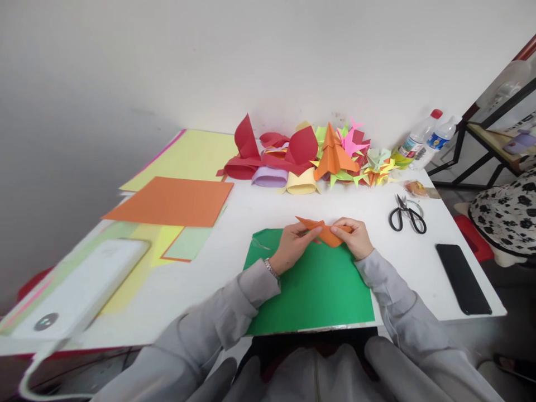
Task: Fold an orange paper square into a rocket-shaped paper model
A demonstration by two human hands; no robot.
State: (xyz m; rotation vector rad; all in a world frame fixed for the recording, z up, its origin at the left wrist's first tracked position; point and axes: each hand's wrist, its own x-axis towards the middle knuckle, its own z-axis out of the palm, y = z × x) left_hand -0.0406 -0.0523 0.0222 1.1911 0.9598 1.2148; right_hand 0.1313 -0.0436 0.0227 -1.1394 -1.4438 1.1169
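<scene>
Between my two hands is a folded piece of orange paper (330, 237), with a pointed tip sticking out to the left. My left hand (295, 244) pinches it near its middle, thumb on top. At its right end my right hand (354, 237) is closed on it, the thumb pressing from above. Some of the fingers are hidden behind the paper. Both hands are just above a green sheet (310, 296), which lies at the front edge of the table. How the far side of the paper is folded cannot be seen.
Folded paper shapes stand along the wall, among them an orange paper plane (334, 153) and red pieces (293, 151). Black-handled scissors (406, 215), a phone (463, 278) and bottles (419, 139) are to the right. Orange sheets (171, 201) and a white device (84, 287) lie left.
</scene>
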